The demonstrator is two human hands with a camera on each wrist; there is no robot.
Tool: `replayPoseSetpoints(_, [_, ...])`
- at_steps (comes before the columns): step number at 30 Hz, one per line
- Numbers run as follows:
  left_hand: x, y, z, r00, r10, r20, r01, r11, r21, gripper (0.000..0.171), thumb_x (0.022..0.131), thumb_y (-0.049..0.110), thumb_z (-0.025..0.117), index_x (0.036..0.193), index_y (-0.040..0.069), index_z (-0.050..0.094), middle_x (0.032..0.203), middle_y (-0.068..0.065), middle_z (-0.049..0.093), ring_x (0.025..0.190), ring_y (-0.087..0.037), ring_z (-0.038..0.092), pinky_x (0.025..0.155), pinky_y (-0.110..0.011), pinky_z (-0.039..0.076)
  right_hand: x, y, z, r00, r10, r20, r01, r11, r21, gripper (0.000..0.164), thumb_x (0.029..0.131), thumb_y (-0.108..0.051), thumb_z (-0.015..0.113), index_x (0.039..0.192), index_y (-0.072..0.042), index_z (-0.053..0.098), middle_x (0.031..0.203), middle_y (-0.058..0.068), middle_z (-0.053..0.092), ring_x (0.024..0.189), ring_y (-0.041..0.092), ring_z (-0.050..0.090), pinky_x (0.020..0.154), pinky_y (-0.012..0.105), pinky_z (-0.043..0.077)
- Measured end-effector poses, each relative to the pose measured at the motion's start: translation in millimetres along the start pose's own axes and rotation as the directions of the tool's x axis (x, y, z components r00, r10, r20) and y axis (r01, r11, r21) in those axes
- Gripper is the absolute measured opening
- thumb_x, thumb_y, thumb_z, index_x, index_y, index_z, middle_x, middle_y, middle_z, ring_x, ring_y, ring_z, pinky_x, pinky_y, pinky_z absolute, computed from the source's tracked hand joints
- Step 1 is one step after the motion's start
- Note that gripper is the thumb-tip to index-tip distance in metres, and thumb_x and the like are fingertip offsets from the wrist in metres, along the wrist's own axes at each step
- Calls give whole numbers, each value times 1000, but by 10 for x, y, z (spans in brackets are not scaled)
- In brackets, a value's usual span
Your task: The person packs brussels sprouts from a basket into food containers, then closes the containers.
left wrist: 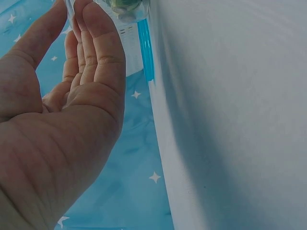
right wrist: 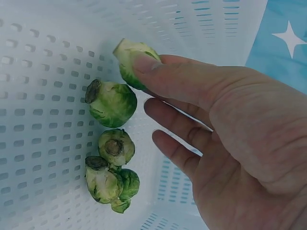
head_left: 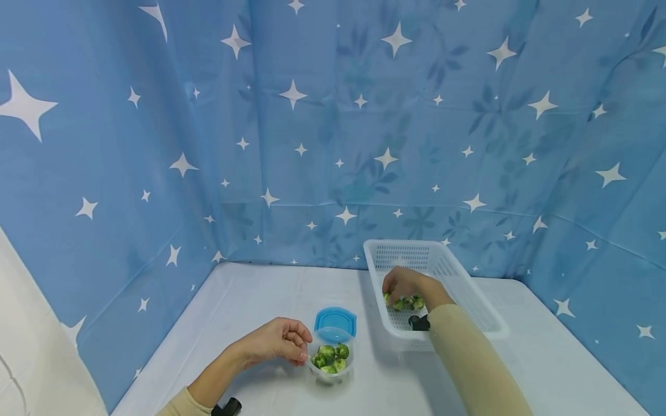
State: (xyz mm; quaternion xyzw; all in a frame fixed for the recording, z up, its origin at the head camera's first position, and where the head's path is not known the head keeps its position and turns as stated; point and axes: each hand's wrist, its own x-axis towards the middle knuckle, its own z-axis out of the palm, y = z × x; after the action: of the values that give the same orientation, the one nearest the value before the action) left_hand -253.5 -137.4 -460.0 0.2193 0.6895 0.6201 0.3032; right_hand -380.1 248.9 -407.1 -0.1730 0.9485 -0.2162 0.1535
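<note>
Inside a white perforated plastic basket [head_left: 481,303], my right hand [head_left: 408,284] pinches a Brussels sprout [right wrist: 127,60] between thumb and forefinger. Its other fingers spread loosely below. More Brussels sprouts [right wrist: 112,106] lie on the basket floor close to that hand, in a rough row in the right wrist view. On the table my left hand [head_left: 278,342] holds the rim of a clear plastic container [head_left: 350,357] at its left side, thumb and fingertips on either side of the wall. Several green sprouts [head_left: 326,352] sit in the container.
Just behind the container lies a blue lid [head_left: 335,318]. Basket and container stand on a white-covered table [head_left: 270,294], the basket to the right and farther back. Blue star-patterned curtains [head_left: 322,133] enclose the back and sides. The basket's raised walls surround the right hand.
</note>
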Motion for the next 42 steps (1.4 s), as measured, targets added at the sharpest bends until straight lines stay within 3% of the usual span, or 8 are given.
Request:
replayPoseSetpoints(8, [7, -5, -7, 1000, 0, -5, 0, 1000, 3, 42, 91, 8, 78, 124, -11, 60, 91, -6, 73, 81, -16, 73, 78, -34, 64, 20, 20, -36, 991, -96, -96, 99, 995, 23, 22, 88, 2, 78, 109, -5, 74, 105, 8, 72, 96, 21, 67, 83, 42, 59])
replayPoseSetpoints(14, [6, 4, -7, 1000, -1, -8, 1, 1000, 4, 42, 91, 8, 78, 124, -11, 60, 91, -6, 73, 81, -17, 73, 79, -36, 64, 39, 33, -56, 976, -101, -191, 115, 992, 60, 23, 92, 3, 73, 115, 1, 71, 110, 15, 71, 105, 31, 68, 87, 48, 59])
replayPoseSetpoints(23, [0, 15, -2, 1000, 2, 4, -2, 1000, 3, 42, 91, 8, 78, 124, -11, 59, 91, -5, 73, 81, -16, 73, 78, -34, 64, 56, 30, -86, 931, -93, -353, 137, 985, 102, 30, 98, 1, 66, 128, 5, 68, 116, 19, 71, 107, 32, 67, 90, 50, 58])
replayPoseSetpoints(33, [3, 21, 5, 1000, -1, -4, 2, 1000, 10, 42, 91, 9, 78, 124, -10, 60, 91, -5, 73, 82, -17, 73, 80, -36, 64, 24, -40, -205, 875, -179, -450, 244, 965, 91, 26, 97, 1, 68, 123, 3, 70, 116, 20, 70, 105, 33, 67, 86, 48, 59])
replayPoseSetpoints(42, [8, 2, 1, 1000, -2, -6, 2, 1000, 8, 43, 90, 9, 79, 123, -11, 60, 90, -4, 73, 81, -16, 73, 79, -35, 64, -7, -176, -266, 861, -200, -468, 266, 961, 79, 29, 98, 0, 67, 127, 4, 69, 119, 21, 71, 111, 37, 67, 90, 51, 60])
